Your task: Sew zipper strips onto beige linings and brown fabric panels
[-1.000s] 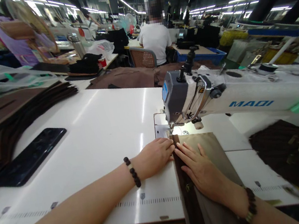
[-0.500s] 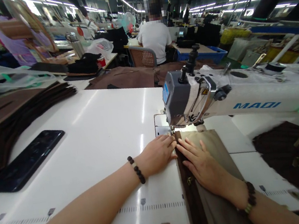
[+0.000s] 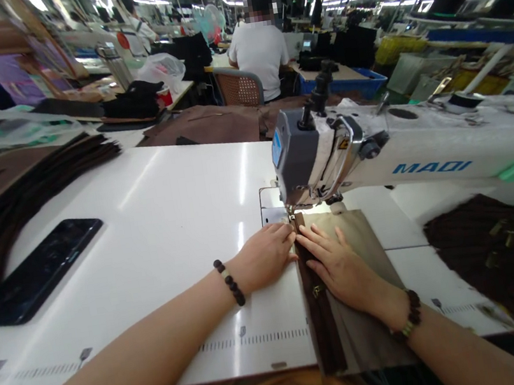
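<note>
left hand (image 3: 266, 256): flat on table (image 3: 142, 197), fingertips touching zipper (image 3: 318, 299)
right hand (image 3: 339, 270): spread, pressing tan cloth (image 3: 353, 236) beside zipper
sewing machine (image 3: 319, 157): just ahead of both hands

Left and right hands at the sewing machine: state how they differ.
The left hand rests on the white table, fingers together; the right hand lies on the tan fabric, fingers spread. The left is left of the zipper, the right beside its right edge. Both wear dark beaded bracelets.

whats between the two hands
The head view shows a dark brown strip with a small metal pull, along tan fabric, between the left hand and right hand.
</note>
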`<state>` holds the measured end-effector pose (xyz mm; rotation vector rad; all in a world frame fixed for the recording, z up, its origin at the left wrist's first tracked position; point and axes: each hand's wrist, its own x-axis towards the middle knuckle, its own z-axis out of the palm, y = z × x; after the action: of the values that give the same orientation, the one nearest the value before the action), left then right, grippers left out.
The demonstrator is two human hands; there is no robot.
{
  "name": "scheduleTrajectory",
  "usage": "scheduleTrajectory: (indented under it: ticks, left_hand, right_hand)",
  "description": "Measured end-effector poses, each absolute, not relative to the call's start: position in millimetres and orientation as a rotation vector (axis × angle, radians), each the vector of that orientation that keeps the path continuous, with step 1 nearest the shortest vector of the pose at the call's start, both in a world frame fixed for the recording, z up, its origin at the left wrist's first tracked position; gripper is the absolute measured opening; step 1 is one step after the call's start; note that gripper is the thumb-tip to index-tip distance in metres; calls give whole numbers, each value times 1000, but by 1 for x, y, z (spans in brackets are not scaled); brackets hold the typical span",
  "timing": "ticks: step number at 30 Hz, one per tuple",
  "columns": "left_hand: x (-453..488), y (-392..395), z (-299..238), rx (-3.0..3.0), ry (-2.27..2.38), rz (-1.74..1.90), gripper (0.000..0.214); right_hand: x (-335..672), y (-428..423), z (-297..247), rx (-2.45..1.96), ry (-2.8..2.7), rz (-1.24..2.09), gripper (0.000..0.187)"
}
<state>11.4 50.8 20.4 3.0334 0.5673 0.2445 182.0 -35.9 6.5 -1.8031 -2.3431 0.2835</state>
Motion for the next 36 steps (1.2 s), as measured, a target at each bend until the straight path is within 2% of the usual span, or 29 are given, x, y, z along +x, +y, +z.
scheduleTrajectory:
  ticks: [5,8,12,19,36]
  left_hand:
    - [-5,5,41,3013,424,154,27]
    - [-15,-29,43,2951,291,237,18]
    - [-17,-53,33,2947,212,422,22]
    - [-15,-63,23,2897,178,521,29]
    - [-18,-64,22,2850,218,480,23]
  right_hand:
    - [183,-37,8,-1782,-2335,294,44]
    - [183,-37,7,-1780,-2333,283,44]
    - [183,-38,7,-1785,-2327,260,44]
    - [181,-35,11,-1760,-2383,178,43]
    - [180,-33,7,-1718,-2383,195,45]
